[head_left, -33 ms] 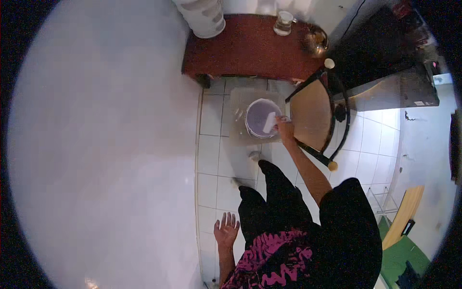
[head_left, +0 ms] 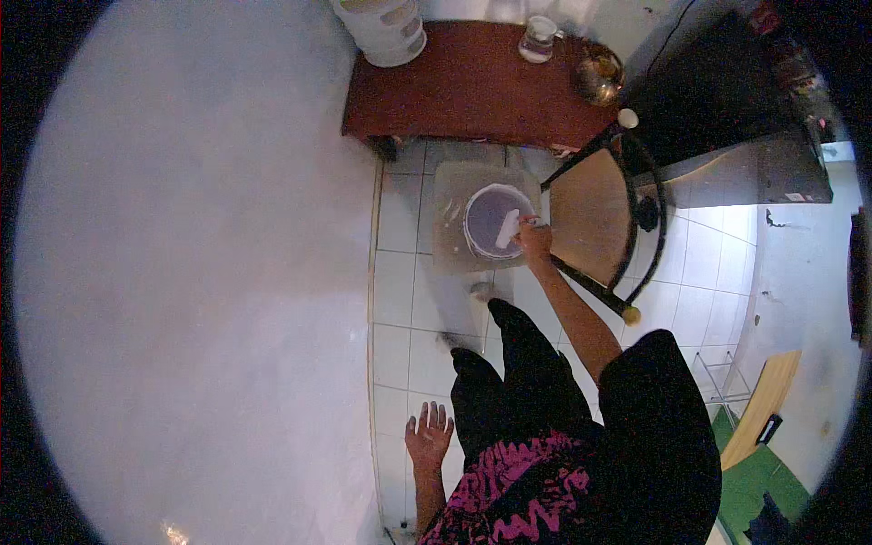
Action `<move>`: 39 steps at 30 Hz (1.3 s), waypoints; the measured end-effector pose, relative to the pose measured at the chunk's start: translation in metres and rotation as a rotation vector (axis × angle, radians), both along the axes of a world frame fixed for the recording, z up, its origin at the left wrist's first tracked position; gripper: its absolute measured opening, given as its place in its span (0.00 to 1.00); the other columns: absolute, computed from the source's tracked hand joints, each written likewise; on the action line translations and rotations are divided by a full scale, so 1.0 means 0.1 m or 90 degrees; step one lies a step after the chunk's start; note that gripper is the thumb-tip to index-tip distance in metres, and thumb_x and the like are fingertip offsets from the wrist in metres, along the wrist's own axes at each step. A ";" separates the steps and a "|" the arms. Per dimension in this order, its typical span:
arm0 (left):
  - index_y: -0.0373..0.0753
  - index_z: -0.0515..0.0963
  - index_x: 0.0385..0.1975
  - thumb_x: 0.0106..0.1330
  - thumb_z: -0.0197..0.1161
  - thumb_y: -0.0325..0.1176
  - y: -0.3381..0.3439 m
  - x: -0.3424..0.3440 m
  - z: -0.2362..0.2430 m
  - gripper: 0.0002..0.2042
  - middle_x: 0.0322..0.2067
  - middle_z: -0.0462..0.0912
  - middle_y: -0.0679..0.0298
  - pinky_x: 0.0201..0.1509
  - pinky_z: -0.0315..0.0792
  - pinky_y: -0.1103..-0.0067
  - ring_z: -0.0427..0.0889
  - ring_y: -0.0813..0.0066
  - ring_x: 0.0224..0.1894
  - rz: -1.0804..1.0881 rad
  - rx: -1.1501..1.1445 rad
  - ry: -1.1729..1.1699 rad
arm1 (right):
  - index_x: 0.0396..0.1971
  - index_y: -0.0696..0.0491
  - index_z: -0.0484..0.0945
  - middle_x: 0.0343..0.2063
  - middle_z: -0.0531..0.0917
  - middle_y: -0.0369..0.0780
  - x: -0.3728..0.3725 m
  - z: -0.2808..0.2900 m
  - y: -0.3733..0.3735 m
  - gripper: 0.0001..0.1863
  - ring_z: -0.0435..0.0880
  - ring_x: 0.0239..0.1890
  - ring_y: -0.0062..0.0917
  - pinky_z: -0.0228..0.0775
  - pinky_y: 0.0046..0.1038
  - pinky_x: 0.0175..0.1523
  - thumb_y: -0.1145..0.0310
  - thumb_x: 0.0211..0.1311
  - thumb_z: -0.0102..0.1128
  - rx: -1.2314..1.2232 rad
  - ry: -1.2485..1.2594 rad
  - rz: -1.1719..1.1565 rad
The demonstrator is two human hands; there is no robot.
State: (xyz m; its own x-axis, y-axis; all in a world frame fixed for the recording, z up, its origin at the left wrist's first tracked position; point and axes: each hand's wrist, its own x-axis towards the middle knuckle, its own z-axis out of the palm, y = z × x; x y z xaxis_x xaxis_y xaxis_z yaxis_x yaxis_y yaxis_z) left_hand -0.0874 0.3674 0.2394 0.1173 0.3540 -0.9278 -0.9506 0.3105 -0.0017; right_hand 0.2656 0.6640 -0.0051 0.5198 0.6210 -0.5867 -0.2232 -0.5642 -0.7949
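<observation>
My right hand (head_left: 534, 239) is closed around what looks like a small white paint roller (head_left: 509, 228). Its pale oblong head is over the right part of a white-rimmed bucket (head_left: 470, 238) of lavender-grey liquid (head_left: 490, 213); whether it touches the liquid I cannot tell. The bucket stands on a translucent, stained sheet or tray (head_left: 447, 218) on the tiles. Low on the left, my left hand (head_left: 429, 440) hangs beside my leg with its fingers spread, holding nothing.
A pale wall (head_left: 200, 272) fills the left. Ahead stands a red-brown table (head_left: 481, 86) with a white container (head_left: 386, 36), a glass mug (head_left: 538, 41) and a shiny round pot (head_left: 599, 77). A black-framed chair (head_left: 592, 218) is close right of the bucket. A wooden board (head_left: 765, 409) leans farther right.
The view has shifted very slightly. My right hand keeps its hold on the roller over the bucket, and my left hand remains spread beside my leg.
</observation>
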 end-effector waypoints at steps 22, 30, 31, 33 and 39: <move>0.46 0.64 0.60 0.63 0.51 0.49 0.26 0.24 0.55 0.26 0.52 0.71 0.66 0.49 0.65 0.64 0.73 0.67 0.49 0.224 -0.065 -0.026 | 0.36 0.62 0.78 0.31 0.82 0.53 -0.66 -0.65 0.51 0.16 0.82 0.35 0.41 0.72 0.37 0.40 0.69 0.48 0.60 -0.104 -0.547 0.079; 0.46 0.65 0.59 0.63 0.51 0.49 0.34 0.26 0.50 0.25 0.49 0.74 0.65 0.48 0.65 0.64 0.74 0.67 0.48 0.162 -0.104 -0.021 | 0.40 0.58 0.78 0.34 0.82 0.50 -0.55 -0.56 0.39 0.17 0.80 0.38 0.44 0.69 0.37 0.44 0.71 0.47 0.59 -0.194 -0.322 -0.049; 0.46 0.65 0.59 0.63 0.51 0.49 0.35 0.26 0.51 0.25 0.49 0.74 0.64 0.48 0.65 0.64 0.74 0.67 0.48 0.145 -0.107 -0.017 | 0.40 0.58 0.78 0.34 0.82 0.50 -0.59 -0.56 0.42 0.17 0.80 0.38 0.44 0.69 0.38 0.44 0.71 0.47 0.59 -0.202 -0.358 -0.049; 0.46 0.65 0.59 0.63 0.51 0.49 0.34 0.25 0.52 0.26 0.48 0.74 0.64 0.48 0.65 0.64 0.74 0.67 0.49 0.147 -0.112 0.000 | 0.40 0.58 0.78 0.35 0.82 0.50 -0.70 -0.55 0.50 0.17 0.80 0.39 0.44 0.69 0.38 0.45 0.71 0.47 0.59 -0.203 -0.418 -0.004; 0.46 0.66 0.58 0.62 0.52 0.49 0.29 0.28 0.55 0.25 0.48 0.75 0.64 0.49 0.64 0.66 0.74 0.67 0.49 0.164 -0.114 0.001 | 0.41 0.57 0.78 0.36 0.82 0.49 -0.73 -0.47 0.50 0.17 0.79 0.40 0.45 0.69 0.39 0.47 0.72 0.47 0.59 -0.137 -0.406 0.295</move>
State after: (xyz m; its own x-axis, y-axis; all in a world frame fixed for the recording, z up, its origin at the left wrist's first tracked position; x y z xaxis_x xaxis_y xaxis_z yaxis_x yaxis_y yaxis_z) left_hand -0.0599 0.3961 0.2941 0.0432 0.2027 -0.9783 -0.9980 0.0548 -0.0327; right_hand 0.1925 0.7137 -0.0526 0.5120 0.7627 -0.3951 0.5291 -0.6424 -0.5544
